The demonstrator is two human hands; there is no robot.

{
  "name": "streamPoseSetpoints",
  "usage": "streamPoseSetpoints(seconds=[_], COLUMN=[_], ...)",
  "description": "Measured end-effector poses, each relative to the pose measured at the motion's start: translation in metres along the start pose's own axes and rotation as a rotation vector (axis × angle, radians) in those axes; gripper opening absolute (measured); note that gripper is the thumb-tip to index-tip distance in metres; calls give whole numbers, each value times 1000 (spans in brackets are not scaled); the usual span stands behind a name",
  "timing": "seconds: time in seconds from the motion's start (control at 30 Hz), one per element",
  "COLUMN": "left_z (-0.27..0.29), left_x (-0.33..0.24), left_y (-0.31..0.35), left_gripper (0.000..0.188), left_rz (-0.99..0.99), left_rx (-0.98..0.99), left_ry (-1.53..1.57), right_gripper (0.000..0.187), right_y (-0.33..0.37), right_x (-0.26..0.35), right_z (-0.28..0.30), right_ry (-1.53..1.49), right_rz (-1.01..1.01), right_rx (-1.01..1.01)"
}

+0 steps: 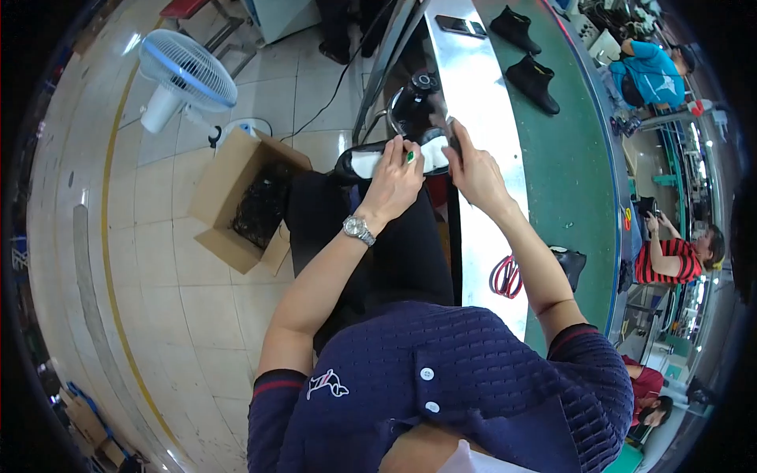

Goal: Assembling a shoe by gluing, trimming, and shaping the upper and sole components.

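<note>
A black shoe or boot [366,163] lies across my knees with a long white surface facing up. My left hand [397,183] is closed on its middle, fingertips pressed onto the white part. A silver watch is on that wrist and a green-stoned ring on a finger. Close to the shoe's right end, my right hand [478,175] is closed around a dark, slim tool [453,135]. The tool is partly hidden and blurred, so its kind cannot be made out.
A metal ledge [478,88] with a phone [461,27] and red-black cords [506,277] borders a green conveyor belt [564,162] carrying black boots [533,83]. An open carton [225,197] holds black stringy material. A fan [188,71] stands left; several people work across the belt.
</note>
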State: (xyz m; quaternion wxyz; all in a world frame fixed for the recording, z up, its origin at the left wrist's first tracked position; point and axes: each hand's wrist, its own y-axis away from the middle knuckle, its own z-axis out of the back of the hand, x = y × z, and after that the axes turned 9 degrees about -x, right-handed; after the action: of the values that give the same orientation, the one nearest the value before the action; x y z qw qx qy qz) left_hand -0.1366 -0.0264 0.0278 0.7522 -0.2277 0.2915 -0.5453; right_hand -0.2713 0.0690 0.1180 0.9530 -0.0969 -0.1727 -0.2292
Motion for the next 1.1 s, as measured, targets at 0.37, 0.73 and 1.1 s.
streamPoseSetpoints(seconds=[0.37, 0.73, 1.1], left_z=[17, 27, 25], left_x=[-2, 15, 19], left_y=[-12, 8, 26], left_gripper=[62, 43, 45], left_rz=[139, -83, 66], left_rx=[53, 126, 15], left_ry=[206, -203, 87], right_gripper=[50, 60, 61], right_y=[8, 5, 11], right_x=[3, 35, 40], right_z=[-6, -3, -24], right_ry=[195, 110, 131], right_rz=[21, 15, 98], right_rx=[103, 3, 67])
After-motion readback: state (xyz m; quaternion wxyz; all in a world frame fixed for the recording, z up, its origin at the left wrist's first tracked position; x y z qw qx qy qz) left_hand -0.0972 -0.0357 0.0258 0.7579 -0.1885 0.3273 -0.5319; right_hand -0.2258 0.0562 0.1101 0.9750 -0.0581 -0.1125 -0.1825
